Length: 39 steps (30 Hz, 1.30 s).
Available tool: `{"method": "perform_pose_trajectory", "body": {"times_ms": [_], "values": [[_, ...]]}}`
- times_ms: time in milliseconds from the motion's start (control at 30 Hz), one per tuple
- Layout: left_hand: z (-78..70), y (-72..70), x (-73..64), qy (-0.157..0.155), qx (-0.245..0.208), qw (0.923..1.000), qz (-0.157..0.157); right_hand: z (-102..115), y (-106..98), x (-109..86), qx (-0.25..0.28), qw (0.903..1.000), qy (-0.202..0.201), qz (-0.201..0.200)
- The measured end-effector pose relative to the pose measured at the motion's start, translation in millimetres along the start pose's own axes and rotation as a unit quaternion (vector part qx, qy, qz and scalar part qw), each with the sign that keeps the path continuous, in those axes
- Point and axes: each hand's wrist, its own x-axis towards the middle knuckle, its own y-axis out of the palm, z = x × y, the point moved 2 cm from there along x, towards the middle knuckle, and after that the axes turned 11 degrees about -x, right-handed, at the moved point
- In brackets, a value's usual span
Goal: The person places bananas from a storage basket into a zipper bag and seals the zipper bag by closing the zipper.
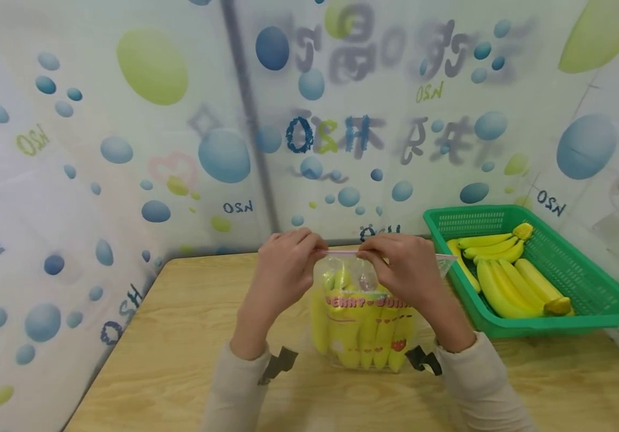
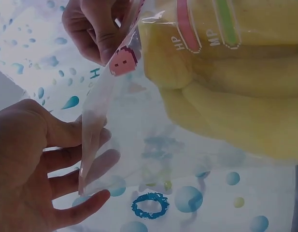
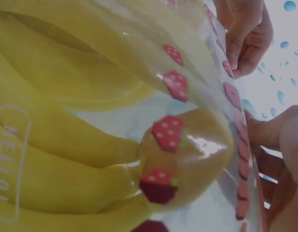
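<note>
A clear zip bag (image 1: 371, 303) printed with pink lettering and strawberries stands upright on the table. Yellow bananas (image 1: 349, 345) fill it. At the left part of its top edge, my left hand (image 1: 287, 264) pinches the strip. My right hand (image 1: 403, 264) pinches the same strip farther right, a short gap away. In the left wrist view, the left thumb lies before the film and the left fingers (image 2: 66, 186) behind it. The right wrist view shows the right thumb (image 3: 262, 130) against the bag's printed edge, with banana stems inside close by.
To the right sits a green plastic basket (image 1: 606, 279) holding more bananas (image 1: 509, 288). The wooden table (image 1: 179, 336) meets a white curtain (image 1: 125, 132) with blue and green dots behind and at the left. Dark straps (image 1: 279, 363) hang at the wrists.
</note>
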Motion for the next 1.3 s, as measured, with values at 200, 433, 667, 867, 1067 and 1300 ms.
{"method": "perform_pose_trajectory", "body": {"times_ms": [200, 433, 667, 867, 1067, 1300], "values": [[7.6, -5.6, -9.1, -0.004, 0.001, 0.9998, -0.017, -1.9, -1.1, 1.1, 0.006, 1.0, -0.004, 0.005], [19.3, -9.9, -17.2, 0.005, -0.01, 0.9988, -0.047, -4.8, -1.0, 1.2, 0.006, 0.9999, -0.003, 0.015], [24.7, -14.0, -19.4, -0.004, -0.011, 0.9986, -0.052, -6.4, 0.1, -2.5, 0.003, 0.9999, 0.001, 0.015], [25.4, -11.5, -23.0, -0.03, -0.05, 0.9974, -0.041, -6.2, -0.3, -1.5, 0.034, 0.999, -0.011, 0.026], [44.0, -0.1, -36.6, -0.116, -0.262, 0.9579, 0.014, -6.1, -2.7, 0.2, 0.044, 0.998, -0.016, 0.042], [79.0, 61.0, -69.5, -0.216, -0.476, 0.824, 0.218, -5.6, -2.7, -1.7, 0.063, 0.9964, -0.03, 0.048]]}}
